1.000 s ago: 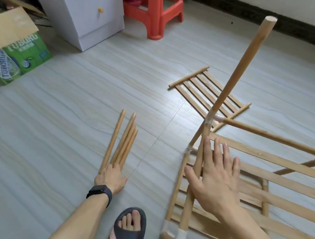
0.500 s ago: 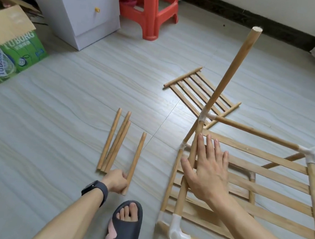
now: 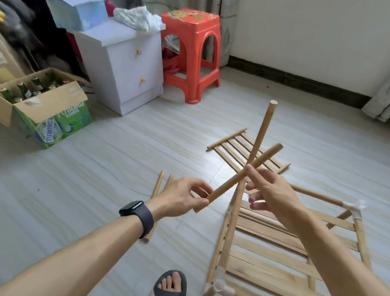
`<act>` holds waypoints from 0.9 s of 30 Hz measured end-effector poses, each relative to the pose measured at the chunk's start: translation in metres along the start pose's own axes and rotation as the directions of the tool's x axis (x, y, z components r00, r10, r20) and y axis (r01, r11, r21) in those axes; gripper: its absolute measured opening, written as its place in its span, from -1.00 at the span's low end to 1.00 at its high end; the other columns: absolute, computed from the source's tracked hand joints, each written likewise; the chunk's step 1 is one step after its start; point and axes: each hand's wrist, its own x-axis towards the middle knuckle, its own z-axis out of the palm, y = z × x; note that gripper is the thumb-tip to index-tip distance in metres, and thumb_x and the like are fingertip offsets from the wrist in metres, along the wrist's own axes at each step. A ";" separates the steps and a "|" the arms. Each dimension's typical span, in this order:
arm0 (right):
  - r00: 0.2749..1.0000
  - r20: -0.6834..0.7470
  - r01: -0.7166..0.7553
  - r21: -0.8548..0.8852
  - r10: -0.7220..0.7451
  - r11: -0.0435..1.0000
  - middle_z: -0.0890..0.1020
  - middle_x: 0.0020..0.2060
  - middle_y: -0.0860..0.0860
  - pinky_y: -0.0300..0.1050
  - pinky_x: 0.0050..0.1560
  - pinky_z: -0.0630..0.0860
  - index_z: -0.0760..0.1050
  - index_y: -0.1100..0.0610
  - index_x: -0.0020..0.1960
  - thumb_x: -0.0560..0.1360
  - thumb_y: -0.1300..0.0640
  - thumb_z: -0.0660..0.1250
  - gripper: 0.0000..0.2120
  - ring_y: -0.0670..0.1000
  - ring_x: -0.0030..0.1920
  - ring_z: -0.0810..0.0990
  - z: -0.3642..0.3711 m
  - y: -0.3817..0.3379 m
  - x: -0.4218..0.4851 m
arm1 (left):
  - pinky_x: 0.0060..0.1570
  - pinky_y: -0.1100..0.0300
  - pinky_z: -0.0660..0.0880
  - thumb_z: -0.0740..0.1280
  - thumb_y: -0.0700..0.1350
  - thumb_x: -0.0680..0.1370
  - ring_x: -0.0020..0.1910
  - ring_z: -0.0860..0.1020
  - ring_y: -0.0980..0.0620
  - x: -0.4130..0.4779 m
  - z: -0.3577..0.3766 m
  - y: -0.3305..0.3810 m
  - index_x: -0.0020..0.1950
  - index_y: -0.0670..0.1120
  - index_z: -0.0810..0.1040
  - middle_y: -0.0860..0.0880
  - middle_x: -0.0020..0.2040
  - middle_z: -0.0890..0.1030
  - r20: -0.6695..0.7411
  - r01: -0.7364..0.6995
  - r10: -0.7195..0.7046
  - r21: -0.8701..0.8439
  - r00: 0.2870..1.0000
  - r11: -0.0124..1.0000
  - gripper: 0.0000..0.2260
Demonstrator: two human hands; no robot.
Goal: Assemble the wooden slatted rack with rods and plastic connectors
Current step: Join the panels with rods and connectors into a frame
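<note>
One rod (image 3: 227, 185) slants up-right; left hand (image 3: 182, 195) fingers pinch lower end, right hand (image 3: 272, 190) fingers mid-shaft.

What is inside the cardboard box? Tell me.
Green glass bottles stand in the box, only their necks and shoulders showing. Its walls and flap hide the rest.

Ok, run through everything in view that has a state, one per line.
loose rod: lifted off the floor, held slanted by both hands
left hand: pinches the rod's lower end
right hand: grips the rod midway
upright rod: standing in the rack, tilted
near corner connector: top socket empty
beer carton: flaps open
</note>
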 end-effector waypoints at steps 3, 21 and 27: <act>0.977 -0.180 0.116 -0.022 -0.118 0.993 0.56 -0.38 -0.03 -0.16 -0.44 0.48 0.57 0.27 0.01 0.61 -0.07 0.33 -0.64 -0.04 -0.47 0.46 -0.026 -0.022 -0.017 | -0.03 0.13 0.66 0.46 -0.08 0.55 -0.14 0.68 0.17 0.008 0.017 0.042 0.10 0.14 0.65 0.14 -0.05 0.71 0.004 -0.111 0.110 0.055 0.994 0.992 -0.83; 0.636 -0.720 -0.231 -0.521 -0.278 0.822 0.65 -0.15 -0.01 0.13 -0.02 0.62 0.42 -0.07 -0.07 0.61 -0.24 0.08 -0.71 0.13 -0.16 0.69 -0.239 0.019 -0.045 | 0.46 -0.30 -0.38 -0.16 0.42 0.59 0.55 -0.41 -0.16 0.093 0.256 0.050 0.59 0.24 -0.32 0.04 0.57 -0.42 0.225 -0.217 0.069 0.746 0.972 0.630 -0.35; 0.690 -0.724 -0.379 -0.356 0.004 0.854 0.69 -0.18 0.04 0.08 -0.02 0.67 0.54 0.12 0.00 0.66 -0.05 0.16 -0.70 0.03 -0.18 0.71 -0.254 -0.003 -0.037 | 0.48 -0.27 -0.39 -0.15 0.44 0.58 0.56 -0.42 -0.11 0.098 0.247 0.044 0.58 0.30 -0.32 0.08 0.55 -0.45 0.262 -0.260 0.091 0.739 0.961 0.621 -0.36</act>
